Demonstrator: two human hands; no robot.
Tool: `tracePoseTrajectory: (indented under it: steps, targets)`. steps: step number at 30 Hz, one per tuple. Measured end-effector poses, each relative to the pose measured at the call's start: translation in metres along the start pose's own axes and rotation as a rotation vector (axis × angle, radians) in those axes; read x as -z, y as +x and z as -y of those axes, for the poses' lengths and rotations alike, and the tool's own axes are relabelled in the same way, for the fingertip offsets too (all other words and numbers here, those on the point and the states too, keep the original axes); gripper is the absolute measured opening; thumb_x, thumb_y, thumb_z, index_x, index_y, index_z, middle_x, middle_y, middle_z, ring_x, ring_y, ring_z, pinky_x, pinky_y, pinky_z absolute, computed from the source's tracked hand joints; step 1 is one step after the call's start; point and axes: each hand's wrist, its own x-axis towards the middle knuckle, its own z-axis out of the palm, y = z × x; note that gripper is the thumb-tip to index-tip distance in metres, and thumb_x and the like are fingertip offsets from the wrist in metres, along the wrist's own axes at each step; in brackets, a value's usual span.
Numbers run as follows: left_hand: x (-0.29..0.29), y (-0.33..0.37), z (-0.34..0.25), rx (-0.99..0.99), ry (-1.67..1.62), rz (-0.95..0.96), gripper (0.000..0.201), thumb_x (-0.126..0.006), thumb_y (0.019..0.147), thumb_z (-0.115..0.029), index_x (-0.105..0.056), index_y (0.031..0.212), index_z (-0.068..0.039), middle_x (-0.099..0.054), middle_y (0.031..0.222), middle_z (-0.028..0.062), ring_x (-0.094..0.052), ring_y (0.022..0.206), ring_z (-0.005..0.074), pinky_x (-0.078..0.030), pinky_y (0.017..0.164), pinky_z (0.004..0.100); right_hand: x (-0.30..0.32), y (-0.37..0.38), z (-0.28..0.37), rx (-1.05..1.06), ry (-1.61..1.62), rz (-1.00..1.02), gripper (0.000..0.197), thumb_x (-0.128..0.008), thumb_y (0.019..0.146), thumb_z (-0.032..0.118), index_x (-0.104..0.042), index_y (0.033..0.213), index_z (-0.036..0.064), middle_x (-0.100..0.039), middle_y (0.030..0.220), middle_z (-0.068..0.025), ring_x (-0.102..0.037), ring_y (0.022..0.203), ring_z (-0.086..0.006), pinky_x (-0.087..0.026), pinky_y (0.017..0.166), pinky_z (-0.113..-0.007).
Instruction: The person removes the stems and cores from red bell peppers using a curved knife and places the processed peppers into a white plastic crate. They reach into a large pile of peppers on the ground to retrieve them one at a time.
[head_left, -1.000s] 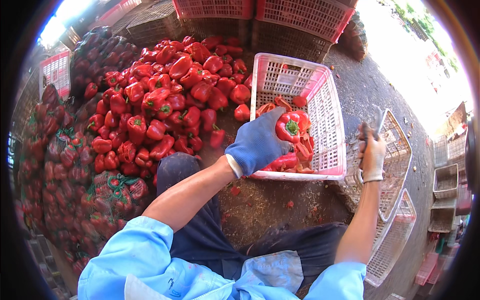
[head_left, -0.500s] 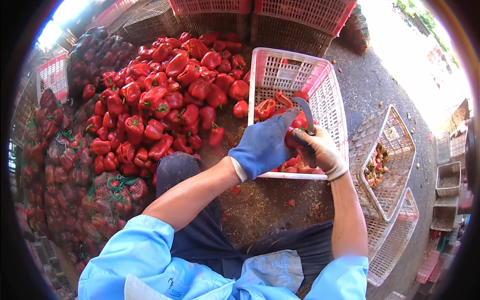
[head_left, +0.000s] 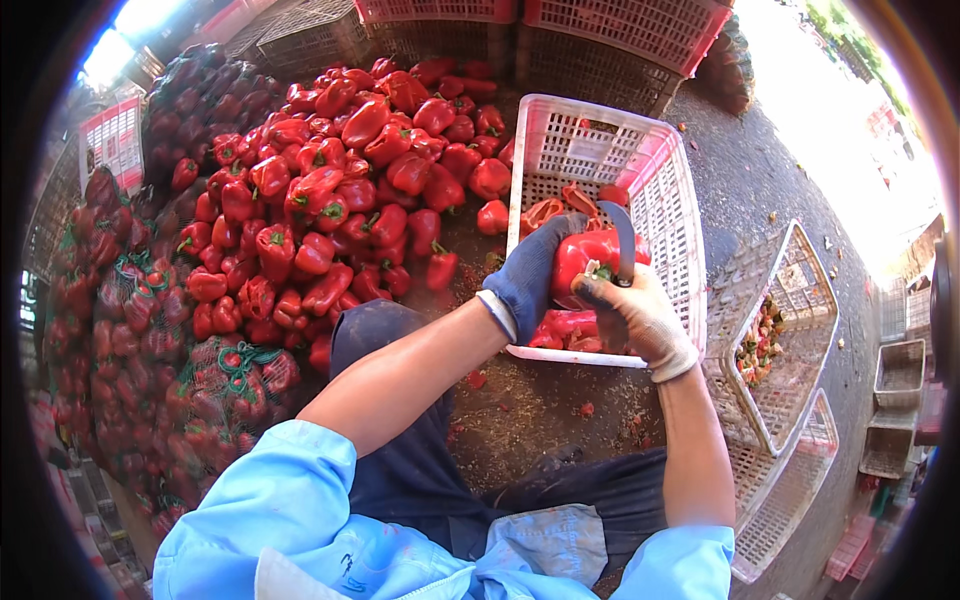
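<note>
Head cam: held a red pepper [head_left: 578, 258] up over the near half of a white-and-pink crate [head_left: 672, 218]. Gripped its left side with the left hand [head_left: 532, 272], in a blue glove with fingers curled around; couldn't tell about that thumb. Had a curved knife [head_left: 627, 245] in the right hand [head_left: 648, 310], with fingers closed around the handle, thumb near the stem and blade across the pepper. Saw cut pieces [head_left: 570, 328] by the crate's near edge, plus a big pile of peppers [head_left: 320, 190] past its left edge.
</note>
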Motion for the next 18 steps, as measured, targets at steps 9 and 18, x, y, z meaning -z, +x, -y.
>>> tracePoseTrajectory:
  steps: [9, 18]
  targets:
    - [0.043, 0.022, 0.004, -0.683, 1.196, -0.253, 0.017, -0.062, 0.095, -0.012, -0.075, 0.103, -0.007, -0.074, 0.096, 0.0159, -0.073, 0.089, 0.0264, -0.058, 0.083, 0.0390, -0.014, -0.005, 0.016, -0.033, 0.062, -0.058, 0.030, -0.080, 0.093, 0.016, -0.073, 0.120, 0.0049, -0.072, 0.089, 0.0012, -0.062, 0.071, -0.0060, -0.047, 0.060, -0.023]
    - [0.035, 0.027, -0.003, -0.832, 1.830, -0.361, 0.011, -0.065, 0.089, -0.015, -0.074, 0.094, -0.011, -0.073, 0.093, 0.0149, -0.072, 0.092, 0.0352, -0.058, 0.083, 0.0429, -0.019, -0.005, 0.008, 0.164, 0.024, -0.135, 0.035, -0.084, 0.089, 0.010, -0.072, 0.121, 0.0017, -0.075, 0.100, -0.0032, -0.069, 0.090, -0.0096, -0.057, 0.080, -0.027]
